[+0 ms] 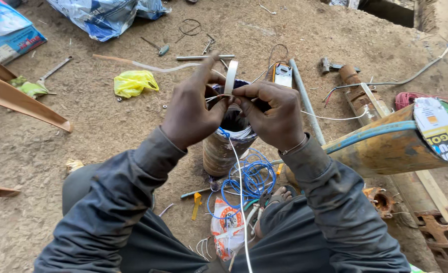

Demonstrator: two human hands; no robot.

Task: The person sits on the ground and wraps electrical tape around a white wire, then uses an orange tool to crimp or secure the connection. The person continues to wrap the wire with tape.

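Note:
My left hand (191,108) and my right hand (274,114) meet above a cylindrical motor stator (223,149) standing on the dirt. Between the fingertips I pinch a thin wire end, and a roll of white tape (230,77) stands upright at my fingers. The left index finger points up beside the roll. A white wire (240,192) hangs from the hands down toward my lap. A coil of blue wire (252,179) lies at the stator's base.
A yellow pump body (385,149) lies at the right, beside a rusty part (358,93) and a grey pipe (305,98). A multimeter (283,75), wrench (52,71), yellow bag (133,82), wooden planks (22,103) and blue sacks (103,15) lie scattered around.

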